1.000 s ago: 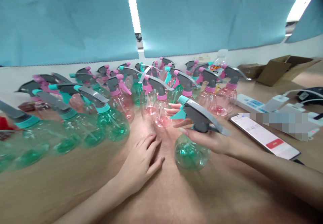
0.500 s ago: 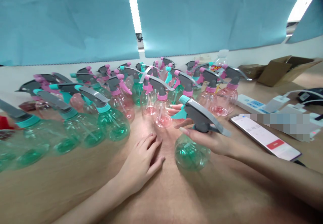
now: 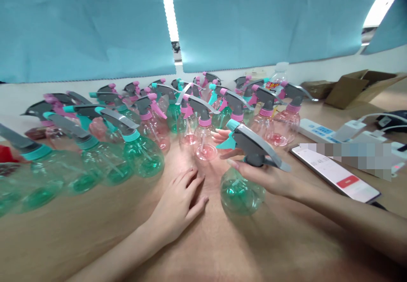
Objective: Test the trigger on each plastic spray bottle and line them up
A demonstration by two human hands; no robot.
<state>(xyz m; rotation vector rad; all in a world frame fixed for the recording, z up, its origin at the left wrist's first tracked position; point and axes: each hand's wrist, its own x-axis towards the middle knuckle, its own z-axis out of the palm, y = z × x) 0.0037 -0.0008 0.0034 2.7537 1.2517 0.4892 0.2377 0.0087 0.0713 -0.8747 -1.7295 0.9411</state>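
Observation:
Around the neck of a green spray bottle [image 3: 243,193] is my right hand [image 3: 270,178], its thumb on the near side and its fingers reaching past the far side. That bottle has a grey trigger head with a turquoise nozzle and stands a little tilted at the table's middle right. My left hand [image 3: 178,201] lies palm down on the wooden table [image 3: 203,252], fingers stretched out and holding nothing. Just beyond the hands is a clear pink spray bottle [image 3: 205,144] with a pink collar. Left of my left hand stands another green spray bottle [image 3: 144,157].
Several more green and pink spray bottles crowd the back and left. On the right are a phone [image 3: 337,174], a power strip [image 3: 318,131] with chargers and cables, and an open cardboard box [image 3: 346,89]. A blue sheet [image 3: 254,19] hangs behind.

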